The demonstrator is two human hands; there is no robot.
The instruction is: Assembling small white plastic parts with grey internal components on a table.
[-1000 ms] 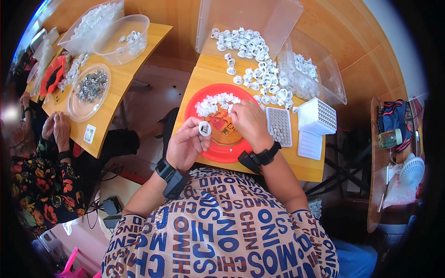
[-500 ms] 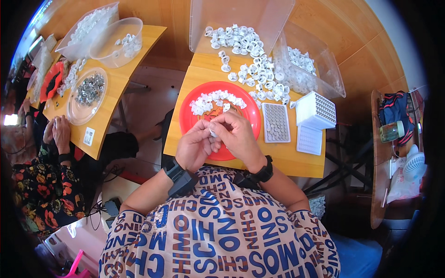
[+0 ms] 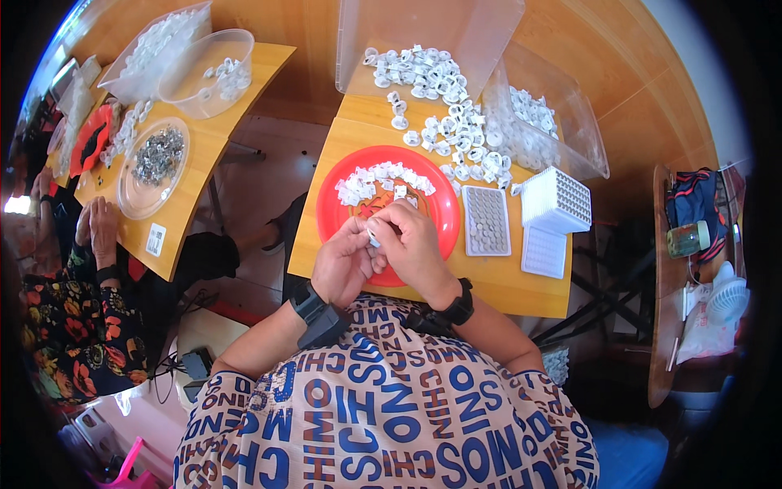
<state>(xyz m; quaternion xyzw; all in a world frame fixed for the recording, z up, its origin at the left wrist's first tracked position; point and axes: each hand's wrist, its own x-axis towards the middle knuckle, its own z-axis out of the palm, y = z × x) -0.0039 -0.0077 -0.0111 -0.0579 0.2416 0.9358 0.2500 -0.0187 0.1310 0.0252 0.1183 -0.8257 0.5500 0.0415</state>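
Note:
My left hand and my right hand meet over the near part of a red plate. Between their fingertips they pinch a small white plastic part, mostly hidden by the fingers. Many small white plastic pieces lie in an arc along the plate's far side. One white piece sits apart from them, just beyond my right fingers. Right of the plate is a white tray filled with round grey discs.
White ring-shaped parts are heaped beyond the plate, beside a clear bin. Stacked white trays stand at the table's right. On the left table, a co-worker's hands rest near a clear dish of metal bits.
Both my hands stay together at the small white part, with slight finger movement that shows more of it. The whole view has shifted slightly.

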